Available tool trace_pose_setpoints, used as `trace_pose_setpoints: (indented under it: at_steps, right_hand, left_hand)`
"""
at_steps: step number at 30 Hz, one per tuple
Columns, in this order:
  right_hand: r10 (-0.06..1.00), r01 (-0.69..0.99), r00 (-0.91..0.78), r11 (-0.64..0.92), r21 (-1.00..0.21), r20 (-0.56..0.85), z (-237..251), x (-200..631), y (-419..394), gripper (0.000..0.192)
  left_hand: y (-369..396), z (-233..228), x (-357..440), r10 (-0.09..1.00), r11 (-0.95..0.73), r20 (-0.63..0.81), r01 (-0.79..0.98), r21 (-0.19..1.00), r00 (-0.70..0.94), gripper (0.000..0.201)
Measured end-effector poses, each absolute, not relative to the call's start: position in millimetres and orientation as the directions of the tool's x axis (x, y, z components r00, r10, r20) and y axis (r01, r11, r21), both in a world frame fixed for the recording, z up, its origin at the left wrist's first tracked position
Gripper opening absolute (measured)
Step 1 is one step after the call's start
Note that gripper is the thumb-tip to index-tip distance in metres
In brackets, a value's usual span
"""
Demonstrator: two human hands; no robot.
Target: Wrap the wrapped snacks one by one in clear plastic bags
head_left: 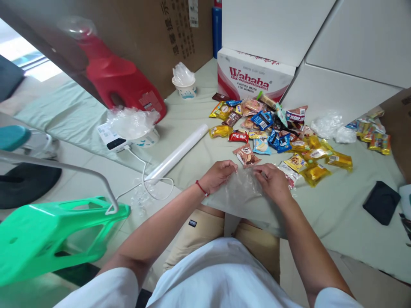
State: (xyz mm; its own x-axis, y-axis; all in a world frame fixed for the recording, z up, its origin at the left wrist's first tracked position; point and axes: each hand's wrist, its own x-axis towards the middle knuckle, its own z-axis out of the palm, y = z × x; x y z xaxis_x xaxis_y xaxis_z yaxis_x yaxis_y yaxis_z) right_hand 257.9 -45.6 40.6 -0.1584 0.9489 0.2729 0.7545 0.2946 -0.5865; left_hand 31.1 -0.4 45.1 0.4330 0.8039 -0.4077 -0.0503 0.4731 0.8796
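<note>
At the near edge of the cloth-covered surface (337,205), the left hand (217,175) and right hand (272,182) pinch a clear plastic bag (239,188) between them (apparently working its mouth open), snack packets (266,132) heaped just beyond, so spreading the film seems next.

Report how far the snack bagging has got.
Done: nothing looks bagged yet. In hand: the left hand and right hand both pinch one clear plastic bag at the table edge; it looks empty. Left: the whole snack pile lies loose on the green cloth.
</note>
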Motion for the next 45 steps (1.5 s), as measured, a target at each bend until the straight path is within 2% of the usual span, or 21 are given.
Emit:
trace_pose_setpoints:
  at_steps: [5, 8, 10, 11, 14, 15, 17, 21, 26, 29, 31, 34, 37, 39, 42, 45]
  right_hand:
    - [0.924, 0.693, -0.176, 0.362, -0.623, 0.341, 39.5, 255.8, -43.6, 0.022]
    - [0.913, 0.689, -0.209, 0.391, -0.610, 0.349, 43.8, 252.5, -36.5, 0.046]
    - [0.911, 0.676, -0.296, 0.412, -0.610, 0.288, 43.2, 250.3, -27.7, 0.062]
    - [0.909, 0.669, -0.335, 0.415, -0.617, 0.247, 41.7, 249.2, -23.3, 0.063]
    - [0.902, 0.646, -0.366, 0.425, -0.635, 0.231, 35.8, 246.6, -15.2, 0.034]
    - [0.899, 0.638, -0.348, 0.435, -0.635, 0.266, 34.8, 246.2, -15.2, 0.024]
    - [0.889, 0.630, -0.288, 0.456, -0.628, 0.356, 36.1, 246.5, -19.4, 0.019]
    - [0.863, 0.671, -0.202, 0.466, -0.576, 0.463, 49.9, 253.9, -43.0, 0.020]
    - [0.797, 0.802, -0.161, 0.450, -0.394, 0.583, 64.6, 268.1, -104.4, 0.023]
    - [0.780, 0.854, -0.163, 0.418, -0.309, 0.604, 57.3, 267.9, -157.5, 0.028]
    - [0.803, 0.866, -0.166, 0.397, -0.305, 0.573, 45.8, 263.4, -194.1, 0.028]
    - [0.876, 0.863, -0.190, 0.364, -0.349, 0.444, 32.6, 257.3, -239.1, 0.021]
    - [0.916, 0.837, -0.241, 0.363, -0.410, 0.320, 43.4, 262.0, -258.7, 0.016]
    - [0.916, 0.833, -0.207, 0.350, -0.428, 0.345, 64.5, 270.4, -254.3, 0.015]
    - [0.865, 0.855, -0.130, 0.345, -0.386, 0.485, 96.8, 279.1, -227.8, 0.017]
    - [0.837, 0.854, -0.221, 0.415, -0.315, 0.501, 102.7, 273.1, -196.5, 0.035]
  left_hand:
    - [3.7, 40.0, 23.8, 0.806, 0.476, -0.412, -0.051, 0.878, 0.425, 0.045]
    - [3.4, 38.6, 25.2, 0.806, 0.457, -0.395, -0.040, 0.888, 0.442, 0.046]
    - [2.8, 39.0, 27.1, 0.802, 0.450, -0.386, -0.037, 0.892, 0.456, 0.046]
    - [2.6, 39.6, 27.8, 0.801, 0.452, -0.386, -0.040, 0.891, 0.458, 0.046]
    - [2.7, 42.2, 27.9, 0.804, 0.472, -0.401, -0.059, 0.880, 0.440, 0.048]
    - [2.8, 42.9, 27.3, 0.806, 0.476, -0.406, -0.063, 0.877, 0.432, 0.048]
    - [3.3, 43.8, 25.5, 0.811, 0.478, -0.412, -0.067, 0.876, 0.415, 0.049]
    - [4.0, 43.6, 21.8, 0.823, 0.483, -0.428, -0.063, 0.873, 0.374, 0.048]
    - [7.0, 41.1, 15.4, 0.835, 0.483, -0.438, -0.061, 0.874, 0.332, 0.048]
    - [10.0, 37.0, 9.9, 0.844, 0.470, -0.445, -0.011, 0.883, 0.300, 0.047]
    - [12.0, 33.0, 6.6, 0.857, 0.442, -0.438, 0.050, 0.896, 0.273, 0.045]
    - [15.2, 26.5, 3.3, 0.885, 0.364, -0.390, 0.144, 0.920, 0.254, 0.041]
    - [19.1, 21.6, 0.2, 0.895, 0.304, -0.359, 0.229, 0.925, 0.265, 0.038]
    - [21.5, 20.3, -2.4, 0.896, 0.274, -0.347, 0.271, 0.923, 0.276, 0.036]
    - [23.0, 22.0, -6.4, 0.903, 0.251, -0.333, 0.297, 0.921, 0.271, 0.035]
    - [20.6, 26.2, -10.5, 0.898, 0.273, -0.356, 0.306, 0.912, 0.259, 0.035]
